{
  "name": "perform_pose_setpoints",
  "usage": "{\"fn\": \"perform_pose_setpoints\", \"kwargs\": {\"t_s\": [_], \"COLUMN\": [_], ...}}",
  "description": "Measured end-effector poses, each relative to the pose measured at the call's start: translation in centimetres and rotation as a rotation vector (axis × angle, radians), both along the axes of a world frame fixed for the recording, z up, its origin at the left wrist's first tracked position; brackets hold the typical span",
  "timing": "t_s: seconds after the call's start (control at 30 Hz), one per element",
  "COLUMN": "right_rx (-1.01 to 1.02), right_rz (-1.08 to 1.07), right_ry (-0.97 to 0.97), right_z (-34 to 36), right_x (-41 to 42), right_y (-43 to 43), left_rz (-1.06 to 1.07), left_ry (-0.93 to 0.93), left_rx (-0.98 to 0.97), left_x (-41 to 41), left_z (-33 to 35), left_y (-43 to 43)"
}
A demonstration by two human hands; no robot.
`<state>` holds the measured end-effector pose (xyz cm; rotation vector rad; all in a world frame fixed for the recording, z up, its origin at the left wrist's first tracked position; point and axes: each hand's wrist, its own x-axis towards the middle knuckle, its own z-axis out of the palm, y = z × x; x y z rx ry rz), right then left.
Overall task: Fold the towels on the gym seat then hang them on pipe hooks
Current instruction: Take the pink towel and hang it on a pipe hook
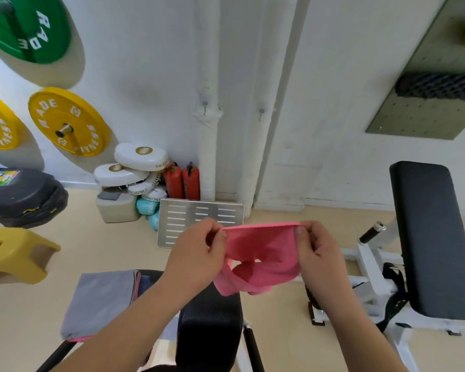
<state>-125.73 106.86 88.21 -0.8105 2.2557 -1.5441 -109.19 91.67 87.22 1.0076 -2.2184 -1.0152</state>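
Note:
A pink towel [263, 253] hangs in the air in front of me, its top edge stretched level. My left hand [199, 248] pinches its left corner and my right hand [316, 248] pinches its right corner. The rest of the cloth droops in loose folds below. Beneath it is the black gym seat [210, 320]. On the seat's left part lies a stack of towels with a grey towel [102, 299] on top and pink and dark edges showing under it. Two small hooks [205, 105] [261, 113] stick out of the white wall pipes ahead.
A metal slotted plate [199, 221] leans on the floor by the pipes, next to two red extinguishers [183, 182] and white pads [134, 167]. A black bench [432, 237] on a white frame stands at the right. A yellow stool [14, 253] sits at the left. Weight plates [67, 122] hang on the wall.

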Motion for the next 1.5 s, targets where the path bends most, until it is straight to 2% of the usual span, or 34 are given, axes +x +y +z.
{"fn": "perform_pose_setpoints", "kwargs": {"t_s": [0.07,0.13,0.17,0.27,0.37,0.53,0.63,0.73,0.8,0.87,0.93,1.0,1.07,1.17,1.33,1.4,1.5], "right_rx": [-0.032,-0.052,-0.062,-0.071,0.047,0.213,0.244,0.222,0.201,0.131,0.081,0.07,0.072,0.153,0.366,0.374,0.276], "right_rz": [-0.009,-0.015,-0.031,-0.138,-0.227,-0.329,-0.224,-0.039,0.145,0.318,0.424,0.488,0.509,0.488,0.443,0.404,0.277], "right_ry": [0.057,0.118,0.137,0.116,0.035,-0.065,-0.108,-0.17,-0.169,-0.224,-0.249,-0.194,-0.134,-0.162,-0.228,-0.28,-0.301], "right_z": [0.8,1.8,2.3,2.8,1.1,-2.1,-2.3,-2.1,-1.4,-0.3,0.4,0.4,-0.1,-1.5,-5.1,-5.8,-6.0], "right_x": [-0.5,-1.2,-1.7,-4.6,-7.4,-8.6,-6.9,-3.8,-1.6,0.4,1.6,2.1,1.9,0.7,-2.3,-3.0,-3.4], "right_y": [-0.5,-0.5,-0.3,1.0,2.4,4.4,3.7,1.9,1.0,0.5,0.4,0.2,0.0,0.3,3.0,4.3,5.4], "left_rz": [-0.097,-0.113,-0.096,-0.049,-0.085,-0.024,-0.081,-0.322,-0.421,-0.371,-0.248,-0.189,-0.221,-0.169,0.132,0.18,0.177], "left_ry": [-0.25,-0.383,-0.392,-0.261,-0.224,-0.213,-0.18,-0.257,-0.226,-0.118,-0.025,-0.003,-0.03,-0.019,0.021,0.013,-0.066], "left_rx": [-0.269,-0.318,-0.264,0.002,0.07,0.212,0.301,0.162,0.054,-0.024,-0.014,0.012,-0.069,-0.095,0.045,0.065,0.115], "left_x": [-0.4,-0.6,-0.5,0.4,1.3,2.8,2.1,0.5,-0.3,-0.9,-1.2,-1.2,-1.1,-1.0,-0.5,-0.1,0.0], "left_z": [-0.7,-1.8,-2.3,-3.6,-4.4,-5.5,-4.4,-2.9,-1.8,-1.0,-0.8,-1.3,-2.0,-2.4,-1.6,-1.6,-2.3], "left_y": [-0.7,-1.4,-1.7,-2.7,-3.1,-3.3,-1.8,0.4,2.0,3.3,3.7,3.4,3.1,2.7,0.3,-1.0,-1.4]}}
